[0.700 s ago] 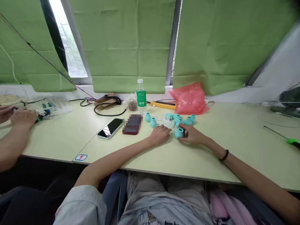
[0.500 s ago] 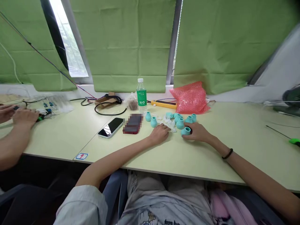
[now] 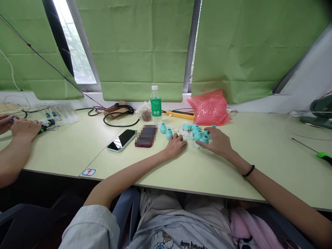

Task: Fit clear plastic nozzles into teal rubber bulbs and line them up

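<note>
Several small turquoise vase-shaped pieces (image 3: 197, 135) stand in a group on the table, among loose whitish translucent bits (image 3: 188, 135). My right hand (image 3: 219, 142) is around the right side of the group, thumb and fingers spread apart about one turquoise piece (image 3: 204, 139); whether they touch it is unclear. To the left, my left hand (image 3: 176, 146) rests on the tabletop with bent, slightly parted fingers beside the whitish bits. Just beyond its fingertips are two more turquoise pieces, the nearer one (image 3: 169, 134) close to the index finger.
Left of my hands lie a phone (image 3: 121, 140) and a dark red-edged item (image 3: 146, 136), partly pixelated. Behind stand a water bottle (image 3: 156, 107), a yellow tool (image 3: 180, 114) and red bubble wrap (image 3: 209, 108). A screwdriver (image 3: 321, 155) lies far right. Another person's hands (image 3: 26, 129) work at far left.
My right hand has shifted the front turquoise piece back toward the group, and its fingers have spread. My left fingers have moved slightly left, toward the nearer turquoise piece.
</note>
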Demonstrator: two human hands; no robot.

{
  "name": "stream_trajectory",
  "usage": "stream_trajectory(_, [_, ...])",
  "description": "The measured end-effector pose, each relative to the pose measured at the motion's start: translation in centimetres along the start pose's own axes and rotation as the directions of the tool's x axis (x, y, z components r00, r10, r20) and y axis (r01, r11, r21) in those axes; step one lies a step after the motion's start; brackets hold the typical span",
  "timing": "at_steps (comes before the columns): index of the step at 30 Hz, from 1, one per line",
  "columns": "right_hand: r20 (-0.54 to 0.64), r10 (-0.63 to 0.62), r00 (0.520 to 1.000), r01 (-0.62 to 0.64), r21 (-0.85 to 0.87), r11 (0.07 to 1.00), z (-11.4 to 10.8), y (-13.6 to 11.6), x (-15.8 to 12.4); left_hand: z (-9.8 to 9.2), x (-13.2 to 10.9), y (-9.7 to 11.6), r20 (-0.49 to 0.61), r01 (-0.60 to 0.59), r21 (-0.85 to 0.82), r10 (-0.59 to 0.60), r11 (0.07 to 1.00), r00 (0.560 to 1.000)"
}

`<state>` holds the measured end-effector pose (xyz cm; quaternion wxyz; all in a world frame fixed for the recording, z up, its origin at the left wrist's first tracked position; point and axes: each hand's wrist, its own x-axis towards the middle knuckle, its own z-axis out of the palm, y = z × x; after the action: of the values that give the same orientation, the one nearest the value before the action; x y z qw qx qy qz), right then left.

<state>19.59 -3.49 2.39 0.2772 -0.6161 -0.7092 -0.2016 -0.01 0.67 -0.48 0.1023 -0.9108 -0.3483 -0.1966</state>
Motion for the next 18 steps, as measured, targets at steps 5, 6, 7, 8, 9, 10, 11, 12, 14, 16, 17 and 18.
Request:
stream_trajectory(5, [-0.144, -0.377, 0.915, 0.390, 0.078, 0.918, -0.7, -2.5, -1.1, -0.2, 0.2, 0.1, 0.009, -0.015, -0.008, 0.015, 1.000, 1.000])
stream_trajectory(6, [-0.099, -0.428, 0.898, 0.436, 0.086, 0.896, -0.6, -3.0, -1.4, -0.2, 0.2, 0.1, 0.012, -0.018, -0.014, 0.019, 1.000, 1.000])
stream_trajectory(7, [-0.039, -0.455, 0.890, 0.456, 0.081, 0.886, -0.4, -3.3, -1.6, -0.2, 0.2, 0.1, 0.016, -0.024, -0.024, 0.025, 0.999, 1.000])
stream_trajectory(8, [0.029, -0.458, 0.889, 0.455, 0.066, 0.888, -0.2, -3.6, -1.9, -0.2, 0.3, 0.1, 0.018, -0.030, -0.036, 0.030, 0.999, 0.999])
stream_trajectory(9, [0.100, -0.442, 0.892, 0.440, 0.045, 0.897, 0.0, -3.8, -2.1, -0.1, 0.3, 0.0, 0.020, -0.034, -0.049, 0.035, 0.998, 0.999])
stream_trajectory(10, [0.165, -0.414, 0.895, 0.417, 0.022, 0.909, 0.1, -3.9, -2.2, -0.1, 0.3, 0.0, 0.020, -0.036, -0.064, 0.038, 0.997, 0.999])
stream_trajectory(11, [0.219, -0.381, 0.898, 0.390, 0.000, 0.921, 0.2, -3.9, -2.3, 0.0, 0.3, 0.0, 0.018, -0.035, -0.080, 0.036, 0.996, 0.999])
stream_trajectory(12, [0.256, -0.345, 0.903, 0.361, -0.018, 0.932, 0.3, -3.9, -2.4, 0.0, 0.3, 0.0, 0.011, -0.029, -0.095, 0.030, 0.995, 0.999])
stream_trajectory(14, [0.286, -0.275, 0.918, 0.301, -0.051, 0.952, 0.2, -3.8, -2.4, -0.1, 0.2, 0.0, -0.009, -0.009, -0.121, 0.008, 0.993, 1.000])
stream_trajectory(16, [0.286, -0.205, 0.936, 0.239, -0.090, 0.967, 0.1, -3.7, -2.3, -0.3, 0.1, 0.0, -0.019, 0.003, -0.139, -0.006, 0.990, 1.000])
stream_trajectory(17, [0.286, -0.173, 0.942, 0.212, -0.110, 0.971, 0.1, -3.7, -2.3, -0.4, 0.1, 0.0, -0.014, 0.002, -0.147, -0.004, 0.989, 1.000])
stream_trajectory(18, [0.290, -0.150, 0.945, 0.192, -0.125, 0.973, 0.0, -3.8, -2.2, -0.5, 0.0, 0.0, -0.002, -0.002, -0.154, 0.001, 0.988, 1.000])
